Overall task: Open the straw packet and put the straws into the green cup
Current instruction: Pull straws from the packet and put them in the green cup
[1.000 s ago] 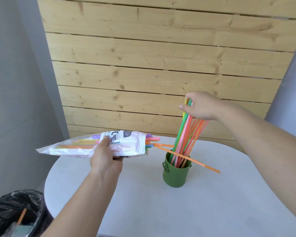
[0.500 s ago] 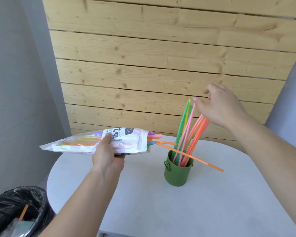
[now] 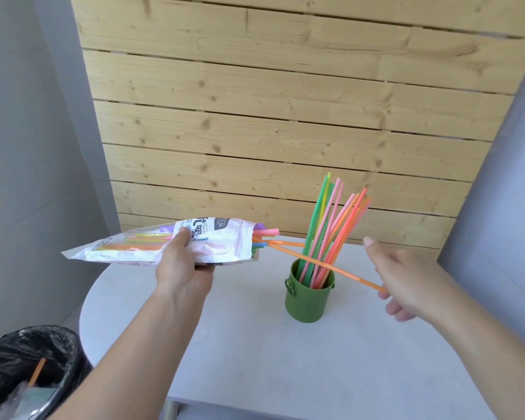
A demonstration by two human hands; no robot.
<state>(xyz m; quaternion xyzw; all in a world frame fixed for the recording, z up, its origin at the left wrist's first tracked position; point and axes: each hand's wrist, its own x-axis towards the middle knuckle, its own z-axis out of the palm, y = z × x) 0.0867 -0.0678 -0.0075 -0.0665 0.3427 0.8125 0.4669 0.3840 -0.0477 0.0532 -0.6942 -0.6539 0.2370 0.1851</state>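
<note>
- Orange straw [image 3: 328,264] sticks out of packet [image 3: 212,244], long axis slanting down-right, free end at right hand [image 3: 406,280]
- right fingers loosely spread, empty
- left hand [image 3: 182,262] clamps packet; green cup [image 3: 309,295] just beneath the straw

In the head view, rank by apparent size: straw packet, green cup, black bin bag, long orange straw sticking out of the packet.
1. straw packet
2. black bin bag, cut off by the frame and nearer, so unsure
3. green cup
4. long orange straw, longest but thinnest

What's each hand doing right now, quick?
Left hand: closed on the straw packet.
Right hand: fingers open, at the tip of the orange straw, not yet gripping.
</note>
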